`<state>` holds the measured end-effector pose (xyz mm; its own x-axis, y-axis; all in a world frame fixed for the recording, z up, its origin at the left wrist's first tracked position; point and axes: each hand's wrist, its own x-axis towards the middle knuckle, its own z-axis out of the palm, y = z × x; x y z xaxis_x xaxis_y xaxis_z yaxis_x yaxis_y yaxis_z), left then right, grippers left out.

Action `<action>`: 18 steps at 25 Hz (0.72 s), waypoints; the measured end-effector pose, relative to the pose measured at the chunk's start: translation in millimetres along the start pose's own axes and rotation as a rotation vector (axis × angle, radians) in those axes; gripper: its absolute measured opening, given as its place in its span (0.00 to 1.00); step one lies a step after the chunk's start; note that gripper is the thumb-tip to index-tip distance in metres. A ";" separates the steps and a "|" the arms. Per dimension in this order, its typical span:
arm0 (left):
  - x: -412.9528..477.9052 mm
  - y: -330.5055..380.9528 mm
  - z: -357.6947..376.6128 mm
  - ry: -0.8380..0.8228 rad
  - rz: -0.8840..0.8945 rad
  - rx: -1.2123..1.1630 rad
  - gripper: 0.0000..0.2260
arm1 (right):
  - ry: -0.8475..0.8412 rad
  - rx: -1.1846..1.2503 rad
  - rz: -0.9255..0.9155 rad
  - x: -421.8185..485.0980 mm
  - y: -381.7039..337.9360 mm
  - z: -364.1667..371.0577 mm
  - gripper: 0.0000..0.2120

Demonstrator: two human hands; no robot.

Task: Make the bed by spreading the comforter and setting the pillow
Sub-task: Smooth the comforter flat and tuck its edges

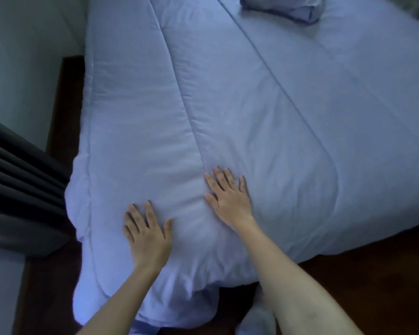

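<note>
A pale blue quilted comforter (228, 97) lies spread across the bed and hangs over its near corner. My left hand (146, 234) rests flat on it near the foot corner, fingers apart. A little further in, my right hand (229, 197) presses flat on the comforter beside a stitched seam, fingers spread too. Neither hand grips the fabric. A blue pillow (282, 7) lies at the far end of the bed, cut off by the top edge of the view.
Dark wooden floor (363, 274) shows to the right of the bed's near edge and in a narrow strip on the left. A dark grey curtain (17, 180) hangs at the left, next to a light wall (27, 56).
</note>
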<state>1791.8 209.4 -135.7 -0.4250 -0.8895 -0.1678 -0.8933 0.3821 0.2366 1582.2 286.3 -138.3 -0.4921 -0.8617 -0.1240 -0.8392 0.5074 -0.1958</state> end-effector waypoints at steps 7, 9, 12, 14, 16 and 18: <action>-2.4 203.8 40.4 0.021 0.191 -0.015 0.32 | 0.019 -0.019 0.273 -8.3 262.0 -44.4 0.26; 2.8 271.6 55.9 -0.057 0.382 -0.005 0.31 | -0.007 -0.002 0.358 -12.2 322.6 -56.9 0.26; 27.6 334.2 75.5 -0.153 0.648 0.070 0.30 | -0.016 0.027 0.502 -25.4 387.3 -66.9 0.26; 63.3 351.3 81.8 -0.144 0.698 0.119 0.30 | -0.019 0.028 0.609 -30.4 416.4 -68.4 0.26; 108.5 340.0 77.8 -0.062 0.611 0.112 0.30 | -0.001 0.043 0.740 -25.0 426.4 -70.9 0.26; 142.6 298.4 60.7 -0.004 0.439 0.112 0.30 | 0.055 0.157 0.904 -12.3 412.7 -80.8 0.26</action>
<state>1455.8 211.7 -147.1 -0.7675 -0.6362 -0.0783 -0.6385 0.7480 0.1810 1223.2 505.7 -139.0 -0.9595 -0.1332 -0.2484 -0.0901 0.9800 -0.1773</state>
